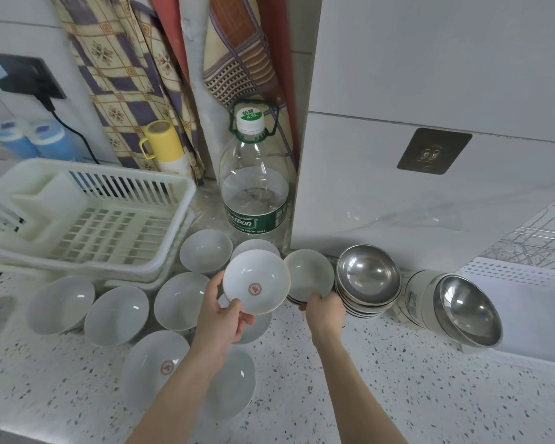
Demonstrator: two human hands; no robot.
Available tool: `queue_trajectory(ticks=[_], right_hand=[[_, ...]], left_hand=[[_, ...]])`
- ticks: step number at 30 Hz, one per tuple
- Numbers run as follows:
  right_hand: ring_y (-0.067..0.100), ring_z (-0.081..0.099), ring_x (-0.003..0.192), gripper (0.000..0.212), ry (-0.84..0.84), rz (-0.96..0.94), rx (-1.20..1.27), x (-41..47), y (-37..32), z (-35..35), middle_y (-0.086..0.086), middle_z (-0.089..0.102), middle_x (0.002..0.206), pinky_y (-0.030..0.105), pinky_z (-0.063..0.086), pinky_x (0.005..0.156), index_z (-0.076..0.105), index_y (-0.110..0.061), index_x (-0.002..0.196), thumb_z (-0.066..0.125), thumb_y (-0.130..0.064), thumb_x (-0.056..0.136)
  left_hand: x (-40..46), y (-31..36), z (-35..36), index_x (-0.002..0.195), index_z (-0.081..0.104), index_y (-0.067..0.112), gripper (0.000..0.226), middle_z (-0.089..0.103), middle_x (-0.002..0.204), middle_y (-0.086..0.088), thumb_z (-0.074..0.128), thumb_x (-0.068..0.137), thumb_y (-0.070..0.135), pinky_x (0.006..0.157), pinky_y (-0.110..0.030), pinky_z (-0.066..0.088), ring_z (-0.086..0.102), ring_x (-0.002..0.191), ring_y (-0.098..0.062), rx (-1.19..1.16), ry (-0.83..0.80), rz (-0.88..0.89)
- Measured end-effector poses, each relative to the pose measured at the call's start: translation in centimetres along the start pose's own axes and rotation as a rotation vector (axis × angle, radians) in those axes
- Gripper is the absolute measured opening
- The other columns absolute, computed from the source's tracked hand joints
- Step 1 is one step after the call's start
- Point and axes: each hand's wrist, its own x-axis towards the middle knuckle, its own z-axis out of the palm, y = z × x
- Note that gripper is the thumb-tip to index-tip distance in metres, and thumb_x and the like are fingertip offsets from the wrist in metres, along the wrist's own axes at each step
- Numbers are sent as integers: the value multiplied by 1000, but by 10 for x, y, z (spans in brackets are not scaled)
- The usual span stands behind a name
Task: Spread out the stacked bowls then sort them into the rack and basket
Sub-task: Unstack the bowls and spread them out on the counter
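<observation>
The left hand (225, 318) is lifting a shallow white ceramic dish with a red emblem at its centre (256, 286), thumb pressing on the near rim and fingers curling underneath, so the grip is closed firmly on that dish above the speckled white stone counter (398, 395). The right hand (326, 310) is clasping the near edge of a short stack of white ceramic bowls (308, 275), fingers wrapping under it and thumb on the rim, steadying it where it is sitting on the counter just beside the wall.

Touching that stack on its right, a pile of shiny stainless steel bowls (368, 277) is standing upright, and further right a second group of steel bowls (465, 309) is lying tipped on its side.

To the left, single white bowls are sitting spread across the counter: one near the bottle (205, 254), three in a row in front of the basket (61, 304) (116, 315) (181, 299), and another emblem dish (156, 366) close to the left forearm, with a plain one (234, 379) partly hiding beneath that arm.

The cream plastic slatted basket (90, 216) is resting at the back left. A wire metal rack (532, 248) is showing at the far right edge. A large clear water bottle with a green label (253, 193) is standing against the wall corner, behind the bowls.
</observation>
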Motion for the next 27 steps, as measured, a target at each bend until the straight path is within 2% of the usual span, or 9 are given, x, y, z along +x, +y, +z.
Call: queue_trajectory(ticks=[2,5,8,11,16,21,23,27], right_hand=[[10,42,44,19,11,29,40,-3,-5,0,4,69,68,20,29,37,57,-10,84,40,-3,89],[10,41,45,23,22,69,86,-9,-9,2,5,68,68,21,29,37,59,-7,99,39,-2,88],[13,43,49,33,49,101,151,-15,-11,6,7,69,72,22,31,40,59,-4,112,38,-1,87],[16,47,57,38,80,123,210,-20,-15,12,15,72,81,26,35,48,49,-1,123,37,0,87],[16,46,57,39,133,180,312,-29,-22,20,16,72,85,29,37,53,39,-5,126,37,0,87],[4,46,38,49,194,164,407,-35,-27,24,18,67,114,23,38,46,39,-13,134,38,1,88],[6,47,40,53,206,147,458,-39,-29,24,21,66,117,24,37,45,40,-16,135,36,3,86],[11,63,53,58,191,77,527,-55,-30,22,21,63,119,23,38,46,42,-19,137,33,4,84]], left_hand=[[-1,-1,-6,134,46,38,61,67,110,-16,42,90,-4,36,-17,33,65,61,-19,-7,-20,-6],[-2,-4,-11,133,46,39,60,68,104,-18,42,90,-4,36,-17,34,65,63,-20,-6,-42,-23],[-3,-5,-16,128,47,41,59,68,98,-19,41,90,-4,36,-17,33,66,61,-18,-19,-55,-20],[-3,-5,-24,122,47,44,58,69,94,-17,40,90,-4,37,-19,33,65,57,-14,-29,-69,-5],[-4,-5,-41,120,47,46,57,69,84,-16,41,91,-3,38,-21,33,62,52,-11,-64,-83,0],[-5,-8,-61,125,46,44,58,70,78,-15,42,91,-3,38,-21,35,60,51,-10,-103,-87,9],[-5,-9,-68,128,45,43,59,69,74,-15,42,91,-3,38,-21,35,57,48,-10,-115,-90,15],[-7,-12,-80,130,46,42,58,67,68,-13,41,93,-3,38,-21,35,56,50,-13,-130,-96,20]])
